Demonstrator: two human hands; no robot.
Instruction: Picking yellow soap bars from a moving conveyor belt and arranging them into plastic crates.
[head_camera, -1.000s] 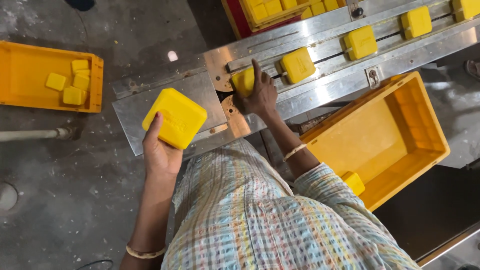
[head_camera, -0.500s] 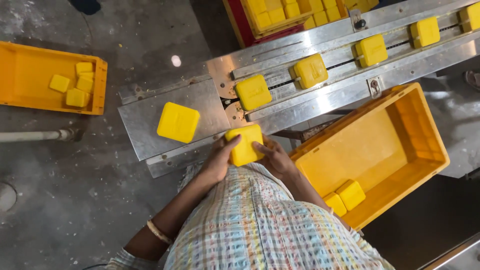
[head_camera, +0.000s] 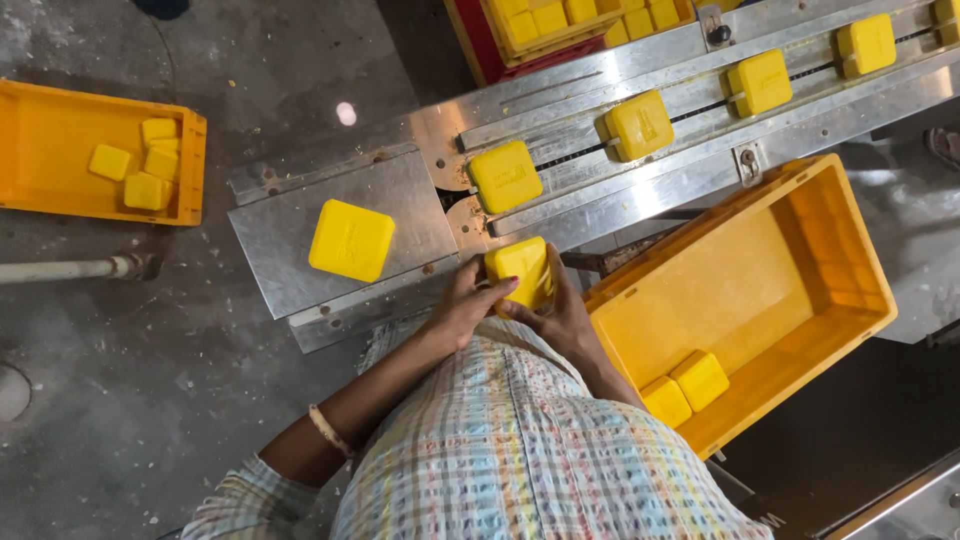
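Both my hands grip one yellow square soap block (head_camera: 520, 268) at the near edge of the steel conveyor table (head_camera: 390, 190). My left hand (head_camera: 462, 305) holds its left side and my right hand (head_camera: 560, 320) wraps its right side. Another yellow block (head_camera: 351, 240) lies flat on the steel plate to the left. Several more blocks ride the conveyor track, the nearest one (head_camera: 504, 176) just above my hands.
An orange crate (head_camera: 810, 270) at the right holds two yellow blocks (head_camera: 685, 388). A second orange crate (head_camera: 60, 130) with several blocks sits on the floor at far left. A red crate (head_camera: 480, 50) of blocks stands behind the conveyor. A white pipe (head_camera: 70, 268) lies at left.
My left hand set its block down on the steel plate, then joined my right hand on a block taken from the track. Blocks on the conveyor advanced leftward.
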